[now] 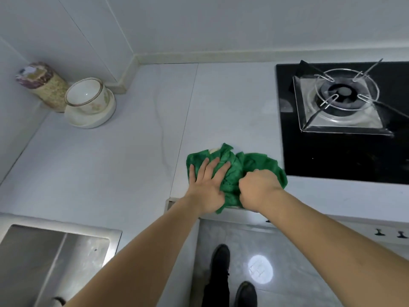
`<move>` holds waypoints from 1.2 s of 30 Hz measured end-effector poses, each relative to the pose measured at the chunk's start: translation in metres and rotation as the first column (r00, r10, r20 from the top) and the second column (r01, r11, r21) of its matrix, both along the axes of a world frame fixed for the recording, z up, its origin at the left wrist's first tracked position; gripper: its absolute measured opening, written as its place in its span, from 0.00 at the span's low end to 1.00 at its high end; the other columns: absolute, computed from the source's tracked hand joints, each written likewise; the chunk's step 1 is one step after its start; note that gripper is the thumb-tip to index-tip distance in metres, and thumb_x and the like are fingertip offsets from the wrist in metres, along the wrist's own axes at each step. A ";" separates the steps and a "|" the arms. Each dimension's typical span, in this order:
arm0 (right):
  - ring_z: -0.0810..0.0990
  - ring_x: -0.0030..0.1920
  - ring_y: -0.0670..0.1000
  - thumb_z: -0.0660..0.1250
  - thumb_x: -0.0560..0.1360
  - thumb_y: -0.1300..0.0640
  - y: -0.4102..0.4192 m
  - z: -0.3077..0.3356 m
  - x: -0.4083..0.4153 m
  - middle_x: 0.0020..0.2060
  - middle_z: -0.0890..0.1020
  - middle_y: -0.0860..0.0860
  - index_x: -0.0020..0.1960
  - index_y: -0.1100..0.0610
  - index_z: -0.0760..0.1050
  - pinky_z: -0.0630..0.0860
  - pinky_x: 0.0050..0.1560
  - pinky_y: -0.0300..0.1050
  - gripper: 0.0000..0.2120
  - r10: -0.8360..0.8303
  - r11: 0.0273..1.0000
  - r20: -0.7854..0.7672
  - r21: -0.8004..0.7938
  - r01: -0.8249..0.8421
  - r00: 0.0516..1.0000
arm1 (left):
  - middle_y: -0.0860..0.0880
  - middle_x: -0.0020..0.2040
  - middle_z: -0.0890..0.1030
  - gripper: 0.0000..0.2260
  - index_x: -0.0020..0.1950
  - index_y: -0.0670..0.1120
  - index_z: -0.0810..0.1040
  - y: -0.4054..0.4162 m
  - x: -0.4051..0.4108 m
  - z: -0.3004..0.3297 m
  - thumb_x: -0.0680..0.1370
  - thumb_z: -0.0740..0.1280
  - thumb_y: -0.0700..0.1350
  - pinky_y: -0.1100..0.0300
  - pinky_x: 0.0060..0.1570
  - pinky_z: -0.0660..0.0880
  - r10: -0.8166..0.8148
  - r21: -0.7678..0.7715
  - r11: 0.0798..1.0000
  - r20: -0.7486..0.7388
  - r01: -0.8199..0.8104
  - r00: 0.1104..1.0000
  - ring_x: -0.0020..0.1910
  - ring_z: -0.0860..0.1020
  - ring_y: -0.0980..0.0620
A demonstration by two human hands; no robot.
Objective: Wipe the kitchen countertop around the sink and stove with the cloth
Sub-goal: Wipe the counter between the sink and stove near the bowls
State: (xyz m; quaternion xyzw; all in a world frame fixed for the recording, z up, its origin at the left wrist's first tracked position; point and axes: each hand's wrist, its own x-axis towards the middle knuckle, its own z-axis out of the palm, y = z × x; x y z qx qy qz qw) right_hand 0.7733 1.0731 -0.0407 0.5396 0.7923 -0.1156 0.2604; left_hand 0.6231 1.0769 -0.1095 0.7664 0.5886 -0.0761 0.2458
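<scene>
Head view, read from the left edge: a stainless sink [51, 251] is seen in the lower left corner, and a patterned canister [43, 85] with a white cup set in a white bowl [89, 105] is parked at the upper left, in the corner of the pale countertop [124, 165].

At centre frame, near the counter's front edge, the crumpled green cloth [236, 171] is spread on the countertop. The left hand [207, 187] is laid flat on the cloth's left part, fingers straight and splayed, pressing down. The right hand [257, 187] is closed into a fist around a bunched fold of the cloth's right part. The cloth's right edge lies just beside the black glass gas hob [332, 156], whose burner with its wire pot support [345, 94] is seen at the upper right.

Judged from this, the strip between sink and hob is being wiped. Risks ahead: the cloth could be dragged off the front edge, which its near corner already overhangs; a sweep carried too far right could snag it on the pot support; a sweep to the far left could knock the cup and bowl.
</scene>
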 end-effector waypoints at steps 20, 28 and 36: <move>0.33 0.76 0.52 0.35 0.80 0.42 0.139 -0.087 0.000 0.77 0.37 0.47 0.77 0.53 0.34 0.32 0.75 0.54 0.30 -0.490 0.825 -0.385 0.087 0.559 0.782 | 0.50 0.80 0.51 0.24 0.79 0.57 0.52 0.132 0.020 -0.018 0.82 0.44 0.58 0.35 0.73 0.37 0.517 0.262 0.815 0.075 -0.517 0.853 0.79 0.44 0.46; 0.37 0.77 0.51 0.35 0.80 0.43 0.300 -0.098 0.025 0.78 0.41 0.46 0.78 0.51 0.39 0.35 0.75 0.53 0.29 -0.406 0.837 -0.375 0.215 0.504 0.834 | 0.47 0.81 0.48 0.26 0.80 0.54 0.49 0.297 0.042 -0.025 0.82 0.43 0.58 0.33 0.71 0.36 0.526 0.286 0.806 0.058 -0.519 0.849 0.79 0.42 0.43; 0.41 0.77 0.52 0.38 0.80 0.45 0.393 -0.103 0.042 0.78 0.48 0.48 0.78 0.52 0.43 0.38 0.76 0.54 0.28 -0.379 0.802 -0.402 0.307 0.513 0.834 | 0.44 0.79 0.52 0.26 0.79 0.51 0.50 0.408 0.069 -0.029 0.82 0.46 0.56 0.31 0.70 0.38 0.555 0.349 0.772 0.037 -0.531 0.831 0.78 0.47 0.39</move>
